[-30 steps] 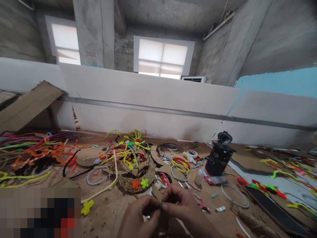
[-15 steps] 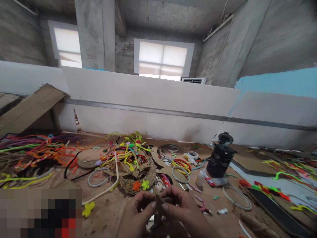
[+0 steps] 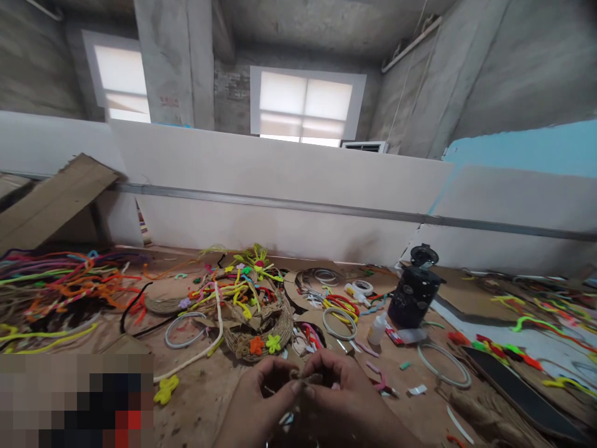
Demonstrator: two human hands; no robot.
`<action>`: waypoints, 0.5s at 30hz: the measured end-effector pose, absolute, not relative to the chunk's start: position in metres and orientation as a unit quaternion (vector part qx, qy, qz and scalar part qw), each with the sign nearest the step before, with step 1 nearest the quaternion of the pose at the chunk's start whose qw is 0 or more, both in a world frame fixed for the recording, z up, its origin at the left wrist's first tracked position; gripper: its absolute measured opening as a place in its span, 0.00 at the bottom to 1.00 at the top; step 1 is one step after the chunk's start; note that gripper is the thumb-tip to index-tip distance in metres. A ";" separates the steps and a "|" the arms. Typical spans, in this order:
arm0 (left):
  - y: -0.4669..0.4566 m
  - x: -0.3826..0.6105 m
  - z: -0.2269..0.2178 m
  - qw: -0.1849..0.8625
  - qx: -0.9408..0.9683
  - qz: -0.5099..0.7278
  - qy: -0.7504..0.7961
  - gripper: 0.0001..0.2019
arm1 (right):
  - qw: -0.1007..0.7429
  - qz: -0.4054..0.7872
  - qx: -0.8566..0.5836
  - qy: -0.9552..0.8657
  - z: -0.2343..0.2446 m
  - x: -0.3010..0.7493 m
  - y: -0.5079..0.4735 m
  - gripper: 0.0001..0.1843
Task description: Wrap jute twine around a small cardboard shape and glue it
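Thumbs and forefingers of my left hand (image 3: 265,398) and my right hand (image 3: 342,395) meet at the bottom centre. Between the fingertips they pinch a small brown fuzzy piece (image 3: 306,377), mostly covered by the fingers; its exact kind cannot be made out. Just beyond the hands lies a ring wrapped in brown twine (image 3: 281,326), bearing an orange flower (image 3: 256,346) and a yellow-green flower (image 3: 273,343). Coloured fuzzy stems (image 3: 240,305) are heaped on it. Left of my left hand a yellow fuzzy flower (image 3: 166,390) rests on the table.
A small glue bottle (image 3: 375,330) and a black lidded container (image 3: 413,298) stand to the right. Pale rings (image 3: 339,336) lie about. Tangled fuzzy stems (image 3: 93,286) cover the left side; a long dark flat object (image 3: 527,392) lies at the right.
The brown piece stood upright between my fingertips earlier; now it is turned lower and more sideways, with less showing. Both hands stay together in nearly the same place.
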State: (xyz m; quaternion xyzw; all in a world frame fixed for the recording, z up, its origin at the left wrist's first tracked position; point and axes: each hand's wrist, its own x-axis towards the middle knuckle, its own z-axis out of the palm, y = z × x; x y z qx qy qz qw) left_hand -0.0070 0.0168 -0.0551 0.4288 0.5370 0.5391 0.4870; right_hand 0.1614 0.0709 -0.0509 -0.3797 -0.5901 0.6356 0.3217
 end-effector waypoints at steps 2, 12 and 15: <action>0.015 -0.004 -0.053 0.485 0.429 0.532 0.546 0.13 | 0.301 0.642 -0.378 -0.595 -0.050 0.162 0.069 0.28; 0.020 -0.008 -0.056 0.482 0.376 0.583 0.536 0.12 | 0.290 0.585 -0.371 -0.660 -0.047 0.166 0.072 0.20; 0.022 -0.009 -0.065 0.479 0.376 0.592 0.528 0.10 | 0.281 0.463 -0.423 -0.726 -0.045 0.168 0.070 0.12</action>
